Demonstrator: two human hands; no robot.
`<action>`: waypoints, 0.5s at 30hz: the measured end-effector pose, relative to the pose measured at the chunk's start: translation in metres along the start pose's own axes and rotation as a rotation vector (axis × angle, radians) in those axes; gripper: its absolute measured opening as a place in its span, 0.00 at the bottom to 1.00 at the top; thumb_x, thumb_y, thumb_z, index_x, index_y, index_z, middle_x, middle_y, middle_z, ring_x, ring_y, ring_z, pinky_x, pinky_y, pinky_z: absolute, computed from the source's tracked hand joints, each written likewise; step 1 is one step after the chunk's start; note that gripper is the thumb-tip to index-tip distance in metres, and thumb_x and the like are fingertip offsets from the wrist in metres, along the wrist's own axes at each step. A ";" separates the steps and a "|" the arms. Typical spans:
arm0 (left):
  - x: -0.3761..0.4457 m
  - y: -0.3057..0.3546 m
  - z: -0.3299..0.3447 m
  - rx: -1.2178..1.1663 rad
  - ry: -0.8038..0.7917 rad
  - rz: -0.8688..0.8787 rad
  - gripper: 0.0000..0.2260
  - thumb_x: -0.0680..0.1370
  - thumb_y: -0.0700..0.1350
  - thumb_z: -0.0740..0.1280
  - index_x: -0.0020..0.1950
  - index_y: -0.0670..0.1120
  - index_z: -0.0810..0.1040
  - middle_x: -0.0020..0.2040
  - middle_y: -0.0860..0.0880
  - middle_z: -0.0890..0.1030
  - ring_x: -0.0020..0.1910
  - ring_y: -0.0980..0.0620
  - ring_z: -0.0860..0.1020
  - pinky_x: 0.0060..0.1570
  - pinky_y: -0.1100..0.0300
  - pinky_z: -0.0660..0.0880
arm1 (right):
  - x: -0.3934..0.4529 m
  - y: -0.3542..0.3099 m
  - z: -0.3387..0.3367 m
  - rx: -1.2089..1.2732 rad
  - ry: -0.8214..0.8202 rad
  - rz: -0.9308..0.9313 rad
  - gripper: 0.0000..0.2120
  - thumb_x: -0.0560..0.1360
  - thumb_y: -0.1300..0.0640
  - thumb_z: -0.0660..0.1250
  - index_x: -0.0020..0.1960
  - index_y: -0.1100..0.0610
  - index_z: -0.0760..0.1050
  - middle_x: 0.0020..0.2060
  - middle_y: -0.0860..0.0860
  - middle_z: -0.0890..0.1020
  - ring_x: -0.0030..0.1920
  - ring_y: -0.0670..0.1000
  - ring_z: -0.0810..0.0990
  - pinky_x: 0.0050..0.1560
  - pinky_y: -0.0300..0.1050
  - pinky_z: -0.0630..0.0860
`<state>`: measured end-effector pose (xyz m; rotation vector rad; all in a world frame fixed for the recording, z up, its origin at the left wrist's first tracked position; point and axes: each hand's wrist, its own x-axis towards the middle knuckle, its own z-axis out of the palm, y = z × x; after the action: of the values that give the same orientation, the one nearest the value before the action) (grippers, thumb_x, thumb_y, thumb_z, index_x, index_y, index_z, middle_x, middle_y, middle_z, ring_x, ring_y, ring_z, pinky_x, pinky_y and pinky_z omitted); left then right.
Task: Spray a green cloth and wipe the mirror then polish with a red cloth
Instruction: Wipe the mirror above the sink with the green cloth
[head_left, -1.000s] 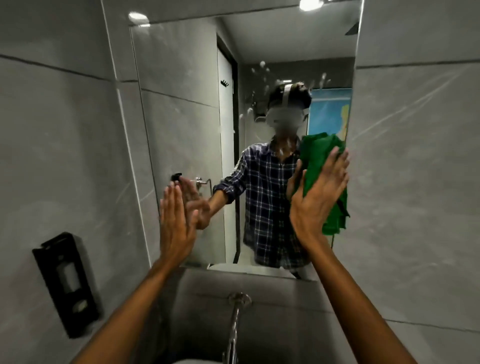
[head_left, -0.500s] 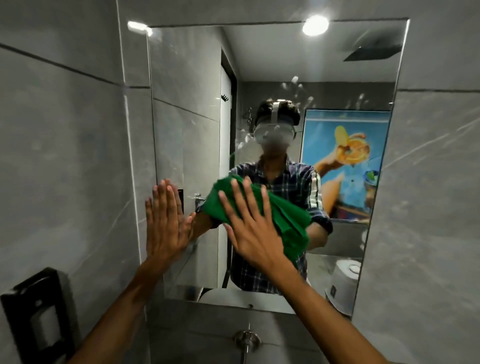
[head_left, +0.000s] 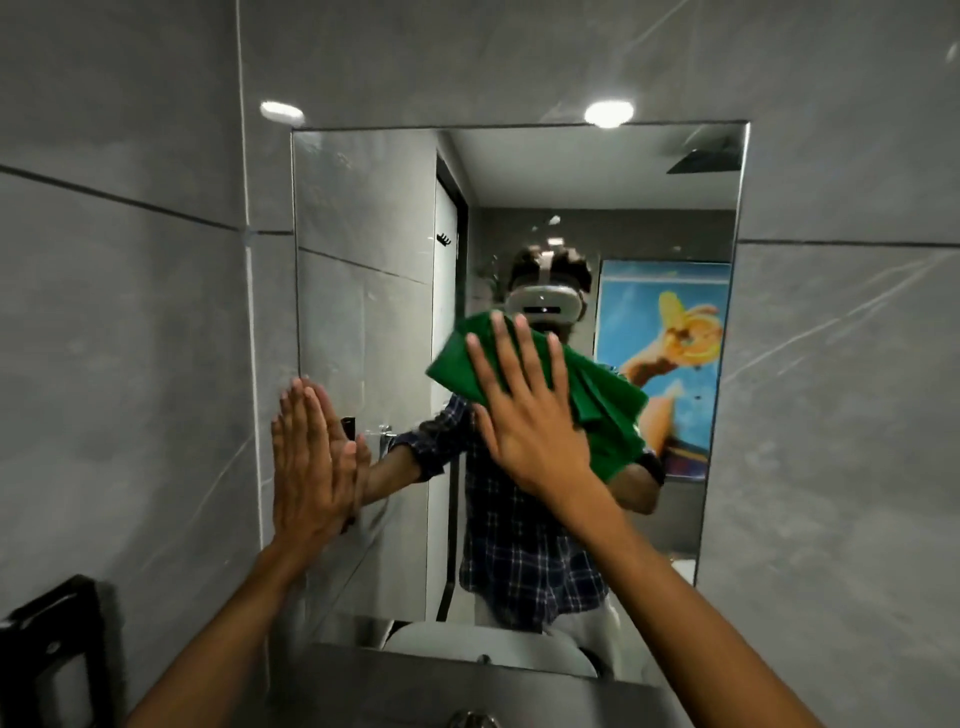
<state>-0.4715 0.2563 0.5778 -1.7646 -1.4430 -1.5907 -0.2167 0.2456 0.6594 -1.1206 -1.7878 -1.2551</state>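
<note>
Right hand (head_left: 530, 421) presses green cloth (head_left: 597, 400) on mirror (head_left: 363, 312).

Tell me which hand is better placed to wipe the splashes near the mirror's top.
Right. The right hand already presses the green cloth on the mirror just below them; the left hand lies bare at the lower left edge.

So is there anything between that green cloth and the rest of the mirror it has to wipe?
Nothing visible. The right hand presses the green cloth flat on the mirror. The left hand rests on the glass's left edge, covering only that strip.
</note>
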 end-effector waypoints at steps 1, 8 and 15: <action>0.006 0.003 -0.004 0.002 -0.014 0.027 0.33 0.81 0.51 0.48 0.81 0.31 0.48 0.84 0.34 0.50 0.84 0.36 0.49 0.82 0.34 0.48 | -0.011 0.011 -0.001 -0.002 0.009 0.110 0.37 0.84 0.43 0.55 0.86 0.54 0.44 0.85 0.59 0.44 0.85 0.62 0.47 0.83 0.68 0.47; 0.016 -0.002 -0.002 0.115 -0.021 0.078 0.35 0.81 0.53 0.48 0.82 0.32 0.48 0.84 0.34 0.49 0.84 0.36 0.48 0.82 0.34 0.51 | 0.127 0.053 -0.050 0.118 0.269 0.703 0.34 0.85 0.42 0.50 0.85 0.59 0.50 0.84 0.65 0.53 0.84 0.66 0.52 0.82 0.71 0.51; 0.018 -0.015 0.007 0.154 0.015 0.130 0.35 0.84 0.57 0.45 0.83 0.33 0.49 0.85 0.35 0.50 0.85 0.38 0.49 0.82 0.36 0.51 | 0.013 -0.013 0.003 0.042 0.054 -0.025 0.37 0.82 0.45 0.60 0.86 0.54 0.50 0.85 0.59 0.49 0.85 0.62 0.49 0.83 0.65 0.45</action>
<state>-0.4829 0.2762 0.5867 -1.7170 -1.3744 -1.3860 -0.2339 0.2499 0.6648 -1.0344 -1.7848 -1.2457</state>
